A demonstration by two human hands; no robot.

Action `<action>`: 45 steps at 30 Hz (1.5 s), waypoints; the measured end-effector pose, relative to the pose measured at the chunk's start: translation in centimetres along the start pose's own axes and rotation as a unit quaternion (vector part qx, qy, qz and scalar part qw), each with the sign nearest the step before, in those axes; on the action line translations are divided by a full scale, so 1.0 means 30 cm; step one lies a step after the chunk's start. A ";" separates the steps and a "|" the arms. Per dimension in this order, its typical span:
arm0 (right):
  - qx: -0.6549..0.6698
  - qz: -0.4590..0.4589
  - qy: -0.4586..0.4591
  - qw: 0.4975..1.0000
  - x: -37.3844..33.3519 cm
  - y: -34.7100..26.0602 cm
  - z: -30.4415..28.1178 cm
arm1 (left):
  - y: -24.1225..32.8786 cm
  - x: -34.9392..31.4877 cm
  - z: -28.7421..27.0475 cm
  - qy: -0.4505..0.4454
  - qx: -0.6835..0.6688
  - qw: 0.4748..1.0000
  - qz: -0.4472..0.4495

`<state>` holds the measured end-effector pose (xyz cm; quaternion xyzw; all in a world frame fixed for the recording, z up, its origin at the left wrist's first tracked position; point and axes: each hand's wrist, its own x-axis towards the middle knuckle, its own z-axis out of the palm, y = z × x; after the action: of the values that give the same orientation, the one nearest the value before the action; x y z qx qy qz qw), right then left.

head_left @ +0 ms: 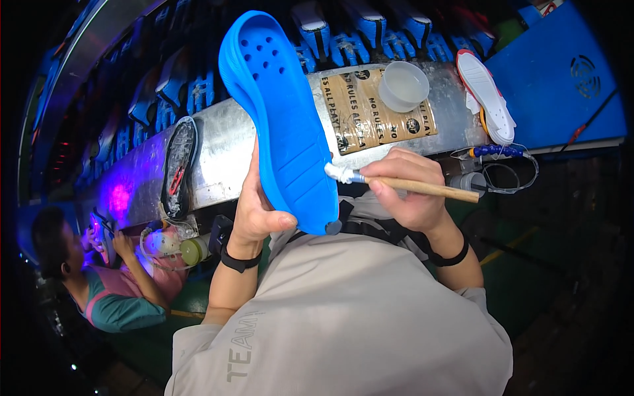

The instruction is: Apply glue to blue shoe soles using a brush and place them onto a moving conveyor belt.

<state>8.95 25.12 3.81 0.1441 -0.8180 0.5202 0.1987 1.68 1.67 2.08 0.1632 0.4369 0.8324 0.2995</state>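
Note:
A bright blue shoe sole (290,125) is held up in front of me, its inner side showing, with a cluster of round holes at the far end. My left hand (257,204) grips it along the left edge, thumb near the close end and the other fingers hidden behind it. In my right hand (409,188) is a brush (422,187) with a wooden handle, pinched between thumb and fingers. Its white bristles touch the sole's right edge. A dark grey patch marks the sole's near tip.
On the metal bench (218,158) lie a taped brown cardboard sheet (356,125), a translucent cup (404,87), a white sole with red edging (485,99) and a black sole (179,168). Behind stand several shoes on blue holders (350,47). A co-worker (119,290) sits at left.

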 end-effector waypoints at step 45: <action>0.215 0.105 0.337 0.910 -0.202 0.230 -0.141 | 0.982 0.649 -0.099 0.179 0.581 0.633 0.480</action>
<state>11.96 32.01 -2.95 -0.0875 -0.5810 0.7194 0.3706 -25.35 -0.64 24.91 0.3383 0.7350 0.4459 -0.3828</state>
